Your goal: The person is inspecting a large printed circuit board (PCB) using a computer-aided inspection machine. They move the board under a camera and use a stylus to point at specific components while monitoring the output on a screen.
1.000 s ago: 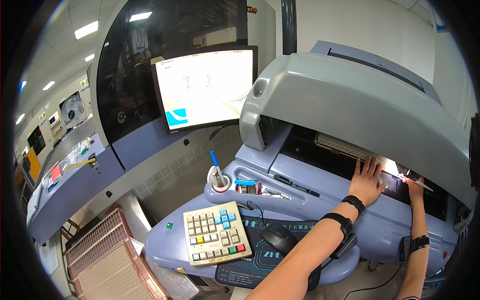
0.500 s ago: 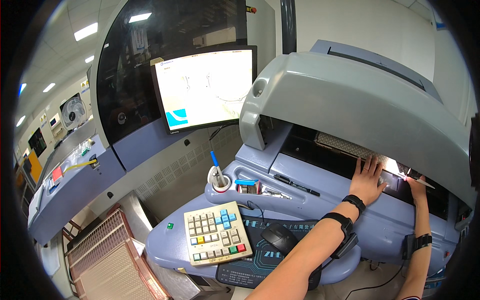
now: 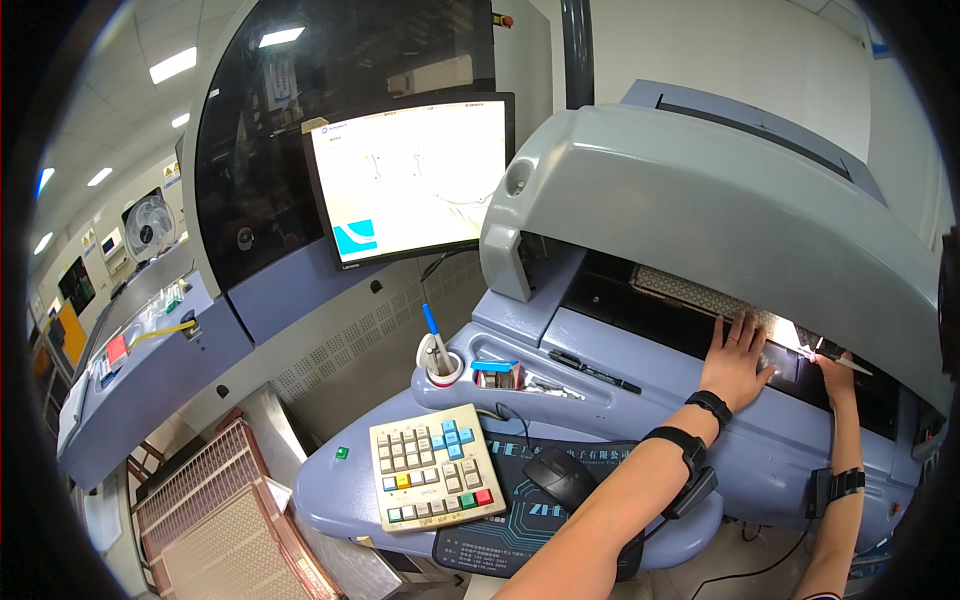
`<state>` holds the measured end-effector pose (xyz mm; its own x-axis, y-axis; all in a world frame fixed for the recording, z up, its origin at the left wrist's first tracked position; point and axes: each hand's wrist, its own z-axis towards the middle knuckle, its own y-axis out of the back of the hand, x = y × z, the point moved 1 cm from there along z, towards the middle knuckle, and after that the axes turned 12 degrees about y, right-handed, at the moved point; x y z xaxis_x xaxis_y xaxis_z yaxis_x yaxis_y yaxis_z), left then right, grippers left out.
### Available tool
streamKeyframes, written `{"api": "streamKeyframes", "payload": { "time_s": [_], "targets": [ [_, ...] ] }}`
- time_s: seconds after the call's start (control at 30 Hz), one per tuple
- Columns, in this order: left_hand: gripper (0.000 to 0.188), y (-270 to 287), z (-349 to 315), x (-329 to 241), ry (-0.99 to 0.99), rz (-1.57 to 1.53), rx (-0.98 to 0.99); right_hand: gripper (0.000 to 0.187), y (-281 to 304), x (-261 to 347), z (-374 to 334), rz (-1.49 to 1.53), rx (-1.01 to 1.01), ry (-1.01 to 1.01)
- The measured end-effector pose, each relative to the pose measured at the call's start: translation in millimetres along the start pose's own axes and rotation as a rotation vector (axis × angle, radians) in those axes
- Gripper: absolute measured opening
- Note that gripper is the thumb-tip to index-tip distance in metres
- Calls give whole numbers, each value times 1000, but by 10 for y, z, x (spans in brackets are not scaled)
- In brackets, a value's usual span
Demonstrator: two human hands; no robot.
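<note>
My left hand [image 3: 735,365] lies flat and open, fingers spread, its fingertips on the near edge of a patterned panel [image 3: 690,293] in the machine's opening. A ring and a black wrist strap show on that side. To the right of it, my right hand [image 3: 837,380] is closed around a thin, pale, pointed tool [image 3: 853,365], whose exact kind I cannot make out. The tool's working end is near a bright light spot [image 3: 785,332] on the panel. The grey machine hood [image 3: 700,180] arches over both hands and hides the panel's far part.
A lit monitor [image 3: 410,180] stands behind a cream keypad [image 3: 435,467]. A black mouse [image 3: 560,477] rests on a dark mat, close to my left forearm. The ledge carries a black pen [image 3: 595,371] and a pen cup [image 3: 440,365]. Patterned panels [image 3: 235,540] lie at lower left.
</note>
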<state>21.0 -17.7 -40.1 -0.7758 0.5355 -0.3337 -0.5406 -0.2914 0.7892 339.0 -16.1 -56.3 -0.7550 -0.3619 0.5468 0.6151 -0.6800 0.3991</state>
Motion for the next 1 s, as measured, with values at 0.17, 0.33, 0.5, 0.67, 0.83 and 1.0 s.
{"api": "streamKeyframes", "payload": {
  "time_s": [0.17, 0.33, 0.5, 0.67, 0.83, 1.0],
  "targets": [
    [66, 8, -2, 15, 1, 13, -5, 66, -25, 92, 65, 193, 156, -57],
    [67, 3, 7, -8, -1, 16, 9, 58, 25, 93, 59, 206, 137, -63],
    [67, -7, 6, 34, 6, 13, -3, 58, -31, 258, 49, 218, 136, -80],
    [67, 3, -3, 25, 5, 9, -6, 36, 5, 279, 52, 255, 182, -95],
    [66, -3, 0, -3, -5, -9, -4, 35, 26, 208, 46, 201, 108, -81],
    [66, 13, -6, 43, 8, -3, -8, 29, -57, 578, 25, 262, 145, -147]
  ]
}}
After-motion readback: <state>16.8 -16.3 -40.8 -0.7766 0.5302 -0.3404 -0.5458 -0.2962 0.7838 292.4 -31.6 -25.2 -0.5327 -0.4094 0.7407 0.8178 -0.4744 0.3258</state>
